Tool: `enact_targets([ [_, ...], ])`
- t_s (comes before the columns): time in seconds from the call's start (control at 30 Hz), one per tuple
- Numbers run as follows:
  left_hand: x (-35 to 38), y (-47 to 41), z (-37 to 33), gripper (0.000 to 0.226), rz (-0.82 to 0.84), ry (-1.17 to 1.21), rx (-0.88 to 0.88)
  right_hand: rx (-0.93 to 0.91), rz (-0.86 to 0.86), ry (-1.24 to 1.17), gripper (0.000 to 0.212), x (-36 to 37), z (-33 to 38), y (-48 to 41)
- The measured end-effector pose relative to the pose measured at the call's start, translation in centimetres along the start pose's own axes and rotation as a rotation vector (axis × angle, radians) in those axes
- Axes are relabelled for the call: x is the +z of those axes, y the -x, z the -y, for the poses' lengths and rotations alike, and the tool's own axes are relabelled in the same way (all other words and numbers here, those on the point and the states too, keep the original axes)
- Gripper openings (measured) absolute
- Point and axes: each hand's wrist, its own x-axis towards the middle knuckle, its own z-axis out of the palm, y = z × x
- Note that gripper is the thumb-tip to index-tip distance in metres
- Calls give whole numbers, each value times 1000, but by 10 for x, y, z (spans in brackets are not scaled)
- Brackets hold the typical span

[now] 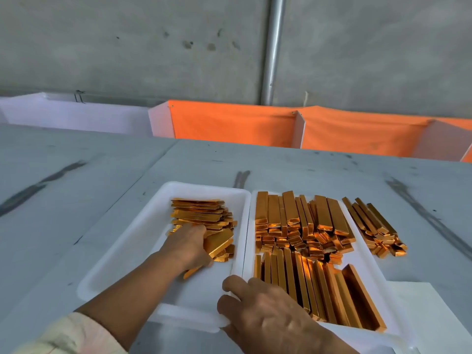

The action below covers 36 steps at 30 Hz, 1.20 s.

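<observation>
Two white trays lie side by side on a grey table. The left tray [122, 254] holds a fanned stack of flat folded gold pieces [201, 213]. My left hand [187, 245] reaches into it and grips a bunch of these flat pieces at the near end of the stack. The right tray [367, 254] is filled with long gold box sleeves [301, 226], in a far row and a near row. My right hand [260, 307] sits at the left tray's near right corner, fingers curled over its rim; the fingertips are hidden.
A loose pile of gold sleeves [375, 228] lies on the table right of the trays. A white sheet [429, 310] sits under the right tray's near corner. Orange and white partitions [235, 123] line the table's far edge, before a concrete wall with a metal pipe [273, 47].
</observation>
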Motion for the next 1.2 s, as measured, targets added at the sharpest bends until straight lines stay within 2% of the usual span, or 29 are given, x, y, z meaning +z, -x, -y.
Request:
enact_targets([
  [0.27,1,10,-1,36,-8,-24,10,-15,-19,-15,42,0,6,6],
  [0.37,-8,13,-1,17,-7,36,0,-66,-50,-58,51,-9,1,16],
  [0.43,-17,15,0,4,-27,151,-15,-46,-164,-83,55,-16,-5,25],
  [0.53,-26,18,-2,7,-172,552,-64,93,-359,-138,55,-28,-24,27],
  [0.6,-31,21,-15,11,-302,782,-44,214,-474,-314,50,-38,-41,18],
  [0.63,-33,24,-24,13,-370,814,-14,279,-541,-440,47,-43,-49,12],
  [0.77,-28,39,-62,20,-603,616,225,443,-719,-1040,54,-53,-67,-13],
  [0.87,-17,41,-73,18,-638,435,368,483,-777,-1279,54,-46,-73,-25],
  [1.0,-8,39,-71,17,-592,331,412,460,-790,-1397,21,-25,-81,-30],
  [1.1,-3,39,-69,26,-538,323,422,463,-785,-1391,23,-19,-89,-30],
  [1.2,0,35,-68,51,-534,376,413,463,-797,-1286,25,-15,-92,-33],
])
